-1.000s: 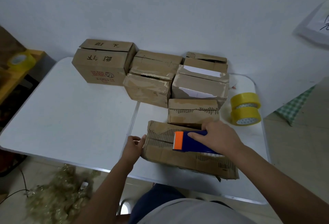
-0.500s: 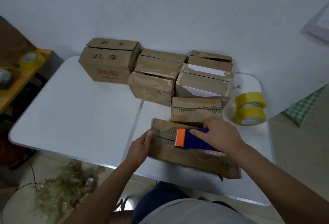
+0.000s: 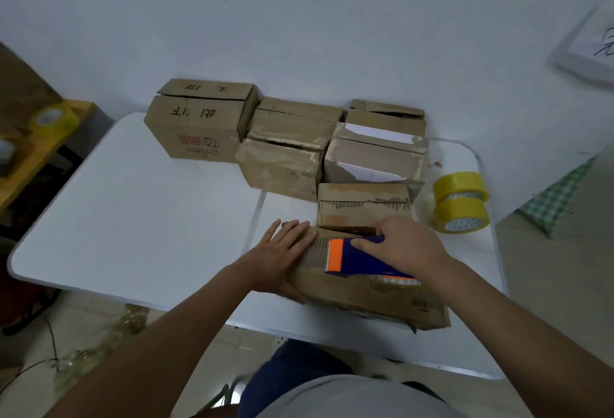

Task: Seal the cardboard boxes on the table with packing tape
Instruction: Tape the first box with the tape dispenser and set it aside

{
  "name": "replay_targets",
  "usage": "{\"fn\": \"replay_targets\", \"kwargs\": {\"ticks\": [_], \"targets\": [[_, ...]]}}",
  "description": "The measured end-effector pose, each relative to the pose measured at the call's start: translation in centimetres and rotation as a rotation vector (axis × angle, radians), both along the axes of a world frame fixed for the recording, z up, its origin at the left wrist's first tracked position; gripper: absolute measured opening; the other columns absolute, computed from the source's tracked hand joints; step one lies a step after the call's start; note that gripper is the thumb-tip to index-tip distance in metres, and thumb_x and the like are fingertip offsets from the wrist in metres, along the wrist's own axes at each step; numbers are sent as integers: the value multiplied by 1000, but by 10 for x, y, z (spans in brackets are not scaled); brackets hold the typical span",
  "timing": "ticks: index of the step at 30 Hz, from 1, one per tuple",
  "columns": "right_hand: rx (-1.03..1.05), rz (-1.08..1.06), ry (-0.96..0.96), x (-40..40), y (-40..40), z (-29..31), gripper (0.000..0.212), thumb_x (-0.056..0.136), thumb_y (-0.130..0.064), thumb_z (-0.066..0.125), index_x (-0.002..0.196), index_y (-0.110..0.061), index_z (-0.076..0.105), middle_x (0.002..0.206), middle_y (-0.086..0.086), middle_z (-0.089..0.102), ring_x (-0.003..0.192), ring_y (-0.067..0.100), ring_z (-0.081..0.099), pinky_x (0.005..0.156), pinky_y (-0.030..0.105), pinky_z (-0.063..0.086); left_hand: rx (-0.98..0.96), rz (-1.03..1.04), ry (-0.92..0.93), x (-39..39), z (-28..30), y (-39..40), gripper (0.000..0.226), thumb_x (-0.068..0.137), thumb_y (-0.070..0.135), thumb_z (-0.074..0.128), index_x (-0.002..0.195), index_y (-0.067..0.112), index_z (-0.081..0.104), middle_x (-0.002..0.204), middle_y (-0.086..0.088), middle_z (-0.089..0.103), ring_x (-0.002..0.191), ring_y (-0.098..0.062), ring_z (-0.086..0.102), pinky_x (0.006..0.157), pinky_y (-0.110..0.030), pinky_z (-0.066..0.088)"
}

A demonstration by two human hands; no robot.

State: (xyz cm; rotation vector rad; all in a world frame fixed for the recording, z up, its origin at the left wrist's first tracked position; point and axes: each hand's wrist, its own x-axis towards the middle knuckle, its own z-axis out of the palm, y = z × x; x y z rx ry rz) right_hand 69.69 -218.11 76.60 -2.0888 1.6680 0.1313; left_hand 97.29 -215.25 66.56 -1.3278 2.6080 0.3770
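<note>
1. Tabletop [image 3: 133, 218]: white, carrying everything. Stack of worn cardboard boxes [image 3: 282, 165] at the back by the wall, flaps not yet taped afaict.
2. Front box [image 3: 358, 291]: at the near edge, flat, crumpled. Prob light and soft-walled, so best braced at the end, not squeezed mid-panel.
3. Left hand [image 3: 282, 258]: fingers flat, pressing down on the box's left end.
4. Right hand [image 3: 405, 245]: gripping the blue/orange tape dispenser [image 3: 358, 258] on the box top.
5. Yellow tape rolls [image 3: 461, 205]: two stacked, off to the right.
</note>
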Motion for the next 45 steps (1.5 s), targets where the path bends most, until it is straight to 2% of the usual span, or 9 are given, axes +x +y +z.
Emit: {"fn": "replay_targets", "kwargs": {"ticks": [3, 7, 13, 17, 19, 23, 36, 42, 45], "targets": [[20, -13, 22, 19, 3, 0, 51, 85, -74, 48, 73, -25, 51, 76, -6, 60, 72, 10, 58, 57, 25, 44, -15, -46, 24, 26, 1, -7, 127, 66, 92, 52, 159, 23, 0, 166, -7, 7, 153, -28, 4, 117, -46, -12], [-12, -34, -13, 72, 3, -2, 56, 83, -77, 46, 80, -22, 58, 76, -4, 64, 71, 13, 61, 65, 33, 56, 11, -44, -35, 84, 10, -21, 128, 65, 91, 52, 159, 23, -1, 166, -5, 5, 153, -25, 2, 118, -47, -11], [-22, -10, -7, 151, -15, -1, 57, 85, -75, 44, 69, -21, 48, 72, -1, 55, 72, 16, 58, 61, 30, 50, 59, -54, -130, 154, 25, -50, 131, 64, 88, 59, 158, 24, -7, 166, -5, -1, 153, -25, -2, 118, -45, -12], [13, -7, 65, 163, -22, 2, 60, 85, -76, 43, 80, -17, 56, 75, 0, 57, 77, 17, 60, 73, 32, 54, 100, -134, -139, 138, 24, -63, 135, 59, 96, 43, 158, 20, -11, 165, -14, -14, 151, -33, -15, 122, -50, -9], [34, 1, 92, 164, -26, 0, 65, 84, -78, 42, 85, -16, 62, 80, 2, 62, 79, 17, 62, 77, 36, 56, 121, -155, -92, 133, 21, -67, 135, 59, 97, 42, 158, 20, -8, 166, -14, -9, 152, -31, -10, 122, -48, -7], [84, -15, 104, 163, -31, 2, 64, 83, -78, 45, 86, -17, 61, 79, 0, 60, 77, 15, 59, 72, 32, 52, 105, -164, 6, 143, 14, -66, 129, 66, 89, 57, 158, 21, -3, 166, -7, 3, 152, -24, 1, 121, -43, -7], [176, -125, 75, 96, -8, 24, 51, 85, -72, 51, 67, -24, 48, 68, -6, 51, 63, 7, 47, 59, 25, 40, 115, -164, 21, 142, 9, -67, 128, 66, 90, 55, 158, 25, -4, 165, -4, 2, 152, -23, -1, 123, -45, -6], [8, -34, 208, 107, -10, 10, 61, 85, -76, 43, 82, -18, 61, 76, -1, 57, 71, 14, 55, 62, 29, 48, 111, -141, -250, 122, 25, -67, 135, 65, 89, 56, 156, 21, -16, 163, -11, -22, 150, -32, -20, 116, -49, -16], [-7, -31, 232, 109, -9, 6, 64, 85, -77, 42, 91, -17, 65, 84, 1, 63, 76, 16, 58, 58, 27, 45, 172, -153, -186, 85, 28, -58, 137, 63, 88, 57, 155, 24, -20, 158, -9, -34, 144, -29, -32, 115, -51, -19]]}}
